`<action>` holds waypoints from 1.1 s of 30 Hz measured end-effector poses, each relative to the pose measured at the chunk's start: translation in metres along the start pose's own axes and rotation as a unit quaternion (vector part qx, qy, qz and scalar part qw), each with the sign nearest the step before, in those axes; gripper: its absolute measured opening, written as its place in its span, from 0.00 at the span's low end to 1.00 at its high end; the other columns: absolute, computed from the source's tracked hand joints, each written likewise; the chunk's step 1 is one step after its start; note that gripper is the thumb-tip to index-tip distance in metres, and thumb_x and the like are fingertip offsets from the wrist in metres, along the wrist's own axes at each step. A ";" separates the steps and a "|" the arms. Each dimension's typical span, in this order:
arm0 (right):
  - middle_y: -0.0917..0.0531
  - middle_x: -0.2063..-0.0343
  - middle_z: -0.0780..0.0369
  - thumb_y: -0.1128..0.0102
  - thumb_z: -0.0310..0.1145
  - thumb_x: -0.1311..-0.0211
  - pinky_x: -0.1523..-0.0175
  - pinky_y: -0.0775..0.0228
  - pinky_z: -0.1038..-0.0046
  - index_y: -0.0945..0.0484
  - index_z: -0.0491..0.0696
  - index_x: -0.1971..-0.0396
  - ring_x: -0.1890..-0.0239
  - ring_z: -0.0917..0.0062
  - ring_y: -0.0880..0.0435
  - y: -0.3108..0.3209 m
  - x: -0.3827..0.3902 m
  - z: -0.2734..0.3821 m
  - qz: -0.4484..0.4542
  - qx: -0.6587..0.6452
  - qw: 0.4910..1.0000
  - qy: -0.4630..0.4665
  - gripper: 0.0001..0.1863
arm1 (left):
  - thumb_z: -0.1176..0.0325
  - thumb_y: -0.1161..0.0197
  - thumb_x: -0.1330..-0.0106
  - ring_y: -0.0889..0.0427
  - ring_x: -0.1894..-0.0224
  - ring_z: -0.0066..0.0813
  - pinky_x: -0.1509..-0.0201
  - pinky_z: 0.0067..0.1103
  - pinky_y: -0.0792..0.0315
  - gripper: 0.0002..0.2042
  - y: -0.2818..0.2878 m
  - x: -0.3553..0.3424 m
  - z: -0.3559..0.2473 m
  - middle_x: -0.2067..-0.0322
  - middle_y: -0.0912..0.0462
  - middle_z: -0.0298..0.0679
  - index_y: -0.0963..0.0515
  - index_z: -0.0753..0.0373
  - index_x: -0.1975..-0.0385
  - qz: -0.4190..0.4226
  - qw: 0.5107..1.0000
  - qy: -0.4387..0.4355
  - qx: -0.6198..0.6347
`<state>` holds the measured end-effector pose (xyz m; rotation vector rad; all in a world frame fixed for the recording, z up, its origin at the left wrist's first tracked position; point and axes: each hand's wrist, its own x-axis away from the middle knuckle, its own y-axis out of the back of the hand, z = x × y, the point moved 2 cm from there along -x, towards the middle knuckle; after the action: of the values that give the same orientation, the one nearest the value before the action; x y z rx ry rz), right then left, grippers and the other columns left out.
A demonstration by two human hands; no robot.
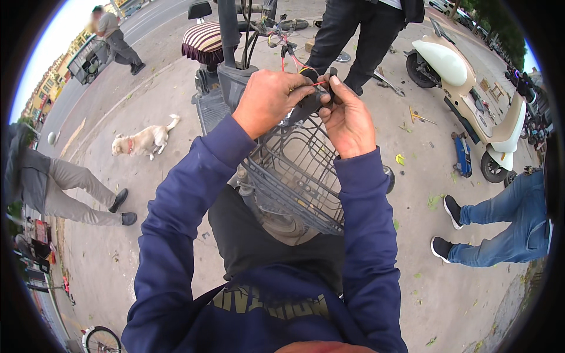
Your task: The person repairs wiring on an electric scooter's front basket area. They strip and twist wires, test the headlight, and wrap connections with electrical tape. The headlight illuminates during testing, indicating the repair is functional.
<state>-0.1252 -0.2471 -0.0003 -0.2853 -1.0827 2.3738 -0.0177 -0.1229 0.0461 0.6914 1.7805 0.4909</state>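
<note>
My left hand [266, 100] is closed in a pinch on a thin red wire [319, 83], high over the scooter's black wire basket [294, 173]. My right hand [347, 120] faces it, fingers curled round a small black piece [333, 79] that the wire reaches; exactly what it is, I cannot make out. A loose bundle of coloured wires [282, 47] rises from the scooter's handlebar area just beyond my hands. A dark grey scooter panel [229, 82] is beside my left hand, and a striped seat cover [206, 40] shows behind it.
People stand at the left [76, 188], right [494, 229] and ahead [335, 35]; another [112, 41] is by a cart. A white dog [144, 141] is at the left. A cream scooter [447, 65], a blue tool [461, 154] and scattered tools [421, 116] are on the right.
</note>
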 end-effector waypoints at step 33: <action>0.17 0.68 0.70 0.35 0.36 0.34 0.67 0.36 0.80 0.18 0.47 0.61 0.70 0.86 0.23 0.011 -0.008 -0.011 0.030 0.015 0.999 -0.004 0.09 | 0.68 0.21 0.50 0.26 0.78 0.17 0.75 0.17 0.33 0.11 0.004 -0.024 0.020 0.81 0.21 0.34 0.17 0.68 0.77 0.227 0.897 0.303 0.230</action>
<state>-0.1182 -0.2504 -0.0156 -0.3005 -1.0561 2.4433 0.0077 -0.1361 0.0592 1.4244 2.3621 0.6504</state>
